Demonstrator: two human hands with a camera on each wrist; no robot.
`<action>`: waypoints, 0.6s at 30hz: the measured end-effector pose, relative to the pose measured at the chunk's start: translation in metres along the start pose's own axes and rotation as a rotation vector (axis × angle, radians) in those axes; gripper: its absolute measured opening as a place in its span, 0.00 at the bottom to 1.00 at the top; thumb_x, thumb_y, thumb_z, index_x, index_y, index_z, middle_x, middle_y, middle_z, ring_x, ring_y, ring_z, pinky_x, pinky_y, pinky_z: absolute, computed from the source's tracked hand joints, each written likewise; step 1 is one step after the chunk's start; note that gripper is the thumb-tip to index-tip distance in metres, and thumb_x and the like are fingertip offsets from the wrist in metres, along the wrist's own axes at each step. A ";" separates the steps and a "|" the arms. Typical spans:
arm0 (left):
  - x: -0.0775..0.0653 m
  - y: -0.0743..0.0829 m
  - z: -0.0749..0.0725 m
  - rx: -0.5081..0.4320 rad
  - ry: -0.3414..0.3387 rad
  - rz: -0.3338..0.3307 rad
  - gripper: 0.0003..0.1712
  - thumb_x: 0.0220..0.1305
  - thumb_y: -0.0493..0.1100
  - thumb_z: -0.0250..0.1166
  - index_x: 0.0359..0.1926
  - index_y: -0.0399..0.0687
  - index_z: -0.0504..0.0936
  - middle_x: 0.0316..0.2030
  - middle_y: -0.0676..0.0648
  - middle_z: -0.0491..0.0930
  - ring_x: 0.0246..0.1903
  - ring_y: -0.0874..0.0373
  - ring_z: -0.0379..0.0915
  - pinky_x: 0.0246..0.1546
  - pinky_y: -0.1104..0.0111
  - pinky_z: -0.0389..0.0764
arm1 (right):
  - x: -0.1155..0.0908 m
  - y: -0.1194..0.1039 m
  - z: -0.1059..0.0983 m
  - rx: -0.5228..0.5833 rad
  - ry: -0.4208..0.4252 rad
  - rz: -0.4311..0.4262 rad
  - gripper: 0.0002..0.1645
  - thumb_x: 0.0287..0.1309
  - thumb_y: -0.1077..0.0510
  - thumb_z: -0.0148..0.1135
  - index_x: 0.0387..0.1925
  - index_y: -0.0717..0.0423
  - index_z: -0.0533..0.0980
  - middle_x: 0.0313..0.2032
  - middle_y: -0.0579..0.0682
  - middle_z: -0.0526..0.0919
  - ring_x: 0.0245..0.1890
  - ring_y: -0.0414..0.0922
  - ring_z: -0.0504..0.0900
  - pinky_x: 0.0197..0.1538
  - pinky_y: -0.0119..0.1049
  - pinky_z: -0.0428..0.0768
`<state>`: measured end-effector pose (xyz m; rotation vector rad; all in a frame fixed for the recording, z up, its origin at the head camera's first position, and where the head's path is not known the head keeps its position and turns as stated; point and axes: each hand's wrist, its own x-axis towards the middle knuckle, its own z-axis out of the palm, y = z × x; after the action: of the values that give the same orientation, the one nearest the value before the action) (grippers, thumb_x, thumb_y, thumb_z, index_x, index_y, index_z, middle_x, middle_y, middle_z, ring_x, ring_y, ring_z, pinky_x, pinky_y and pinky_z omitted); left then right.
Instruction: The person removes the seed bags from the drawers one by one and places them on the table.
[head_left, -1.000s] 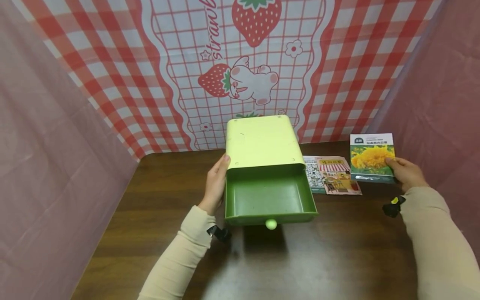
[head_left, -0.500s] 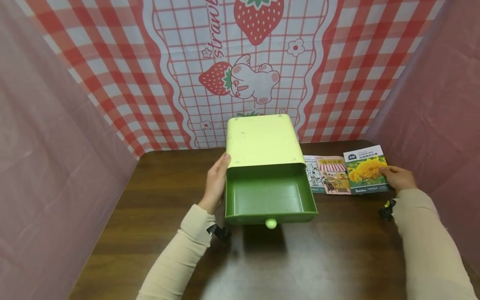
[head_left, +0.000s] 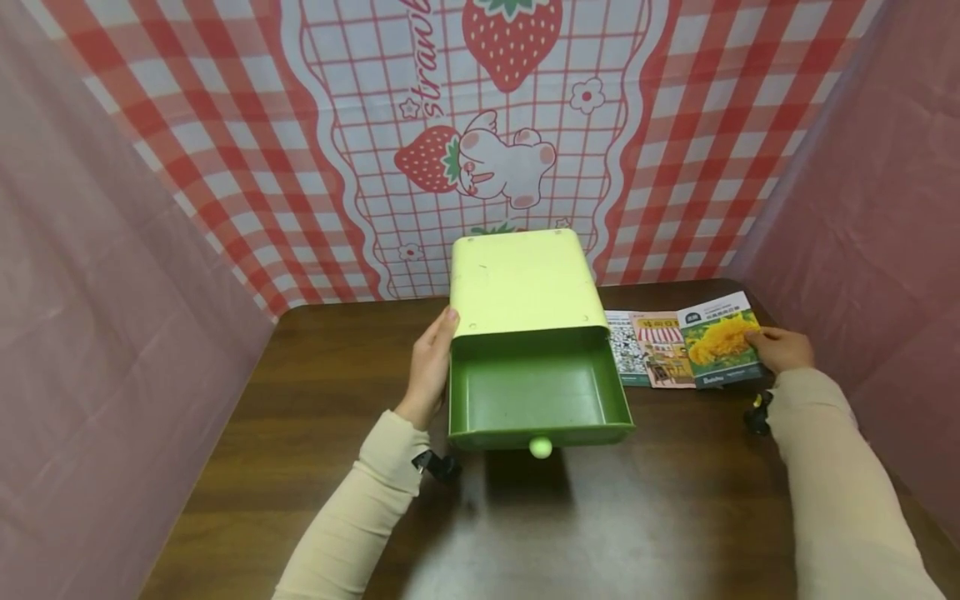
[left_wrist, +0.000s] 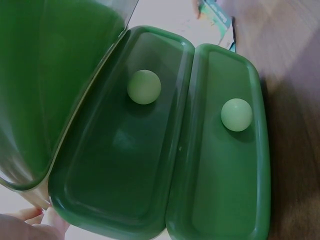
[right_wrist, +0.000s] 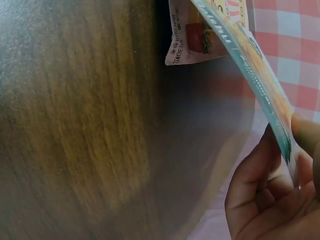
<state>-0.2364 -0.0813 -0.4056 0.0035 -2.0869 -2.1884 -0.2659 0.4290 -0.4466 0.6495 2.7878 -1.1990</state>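
Note:
A small drawer cabinet (head_left: 528, 279), pale yellow outside with green drawers, stands at the middle of the table, its top drawer (head_left: 536, 383) pulled out with nothing visible in it. My left hand (head_left: 432, 358) rests against the cabinet's left side, thumb along the edge; the other fingers are mostly hidden. Two lower drawer fronts (left_wrist: 220, 170) with round pale knobs appear closed in the left wrist view. To the right, my right hand (head_left: 782, 350) pinches a seed packet (head_left: 720, 342) picturing yellow flowers by its right edge, thumb on the front. The packet is tilted and overlaps a pink packet.
A pink packet (head_left: 666, 358) with a shop drawing and a packet with a black-and-white pattern (head_left: 628, 346) lie right of the cabinet. A red-checked strawberry cloth (head_left: 360, 167) hangs behind the wooden table (head_left: 322, 417). Pink cloths (head_left: 885, 225) hang at both sides.
My right hand has moved left and lowered the flower packet, which tilted and now overlaps the pink packet's right edge. The left hand and cabinet have stayed put.

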 end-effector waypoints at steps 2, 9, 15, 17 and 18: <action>0.000 0.000 0.000 -0.003 0.000 -0.002 0.35 0.72 0.59 0.54 0.70 0.44 0.66 0.71 0.48 0.65 0.72 0.55 0.57 0.75 0.63 0.57 | 0.000 -0.002 -0.001 -0.001 0.022 0.011 0.41 0.70 0.41 0.43 0.68 0.71 0.60 0.66 0.76 0.62 0.58 0.64 0.67 0.50 0.46 0.75; -0.001 0.001 -0.001 -0.018 -0.009 -0.001 0.35 0.71 0.59 0.54 0.71 0.44 0.66 0.71 0.48 0.64 0.73 0.54 0.56 0.75 0.62 0.56 | -0.008 -0.010 -0.005 -0.010 0.036 0.071 0.44 0.68 0.40 0.48 0.67 0.74 0.60 0.64 0.74 0.65 0.49 0.60 0.71 0.34 0.31 0.69; -0.001 0.001 0.000 -0.008 -0.003 -0.002 0.35 0.72 0.59 0.54 0.71 0.43 0.66 0.71 0.48 0.65 0.73 0.55 0.56 0.75 0.63 0.57 | -0.015 -0.011 -0.006 -0.029 -0.007 0.113 0.47 0.67 0.40 0.51 0.68 0.76 0.57 0.65 0.76 0.62 0.55 0.65 0.69 0.48 0.50 0.76; -0.001 0.000 0.000 -0.009 -0.003 0.000 0.35 0.72 0.58 0.54 0.71 0.43 0.66 0.71 0.48 0.65 0.73 0.55 0.56 0.75 0.63 0.57 | -0.016 -0.010 -0.006 -0.071 -0.026 0.115 0.49 0.67 0.39 0.52 0.68 0.78 0.56 0.65 0.77 0.61 0.57 0.67 0.67 0.56 0.58 0.73; -0.001 0.000 0.000 -0.009 -0.003 0.001 0.35 0.72 0.58 0.54 0.71 0.43 0.66 0.71 0.48 0.65 0.73 0.55 0.56 0.75 0.63 0.57 | -0.016 -0.009 -0.006 -0.100 -0.032 0.113 0.50 0.66 0.38 0.52 0.67 0.78 0.56 0.65 0.77 0.61 0.57 0.68 0.67 0.59 0.60 0.71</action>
<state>-0.2358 -0.0810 -0.4053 -0.0022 -2.0778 -2.1987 -0.2542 0.4214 -0.4332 0.7599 2.7230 -1.0332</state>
